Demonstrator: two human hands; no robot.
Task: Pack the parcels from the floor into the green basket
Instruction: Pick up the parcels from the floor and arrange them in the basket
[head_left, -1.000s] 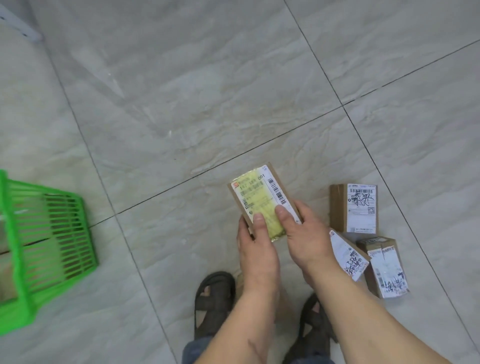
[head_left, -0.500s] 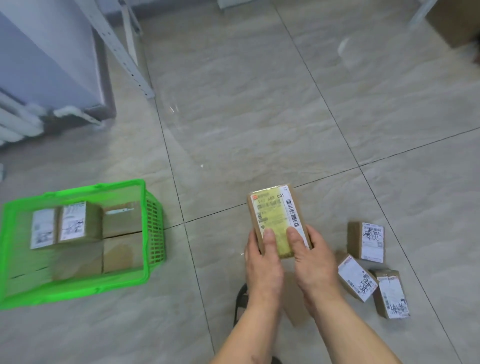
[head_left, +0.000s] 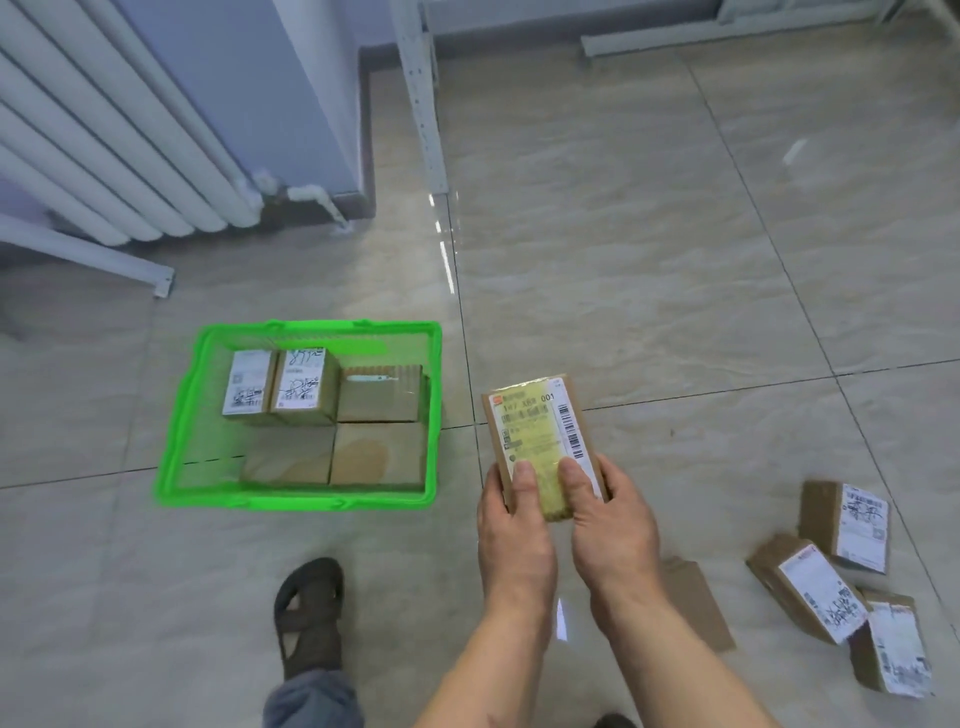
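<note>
Beside the green basket (head_left: 434, 410), at its three o'clock, both hands' fingers (head_left: 522, 475) grip a yellow-labelled parcel (head_left: 540, 431); next, carrying leftward into the basket's free corner.

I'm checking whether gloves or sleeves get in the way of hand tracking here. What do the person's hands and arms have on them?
Nothing: the left hand and right hand are bare, without gloves, rings or a watch, and both forearms are bare with no sleeve in view.
</note>
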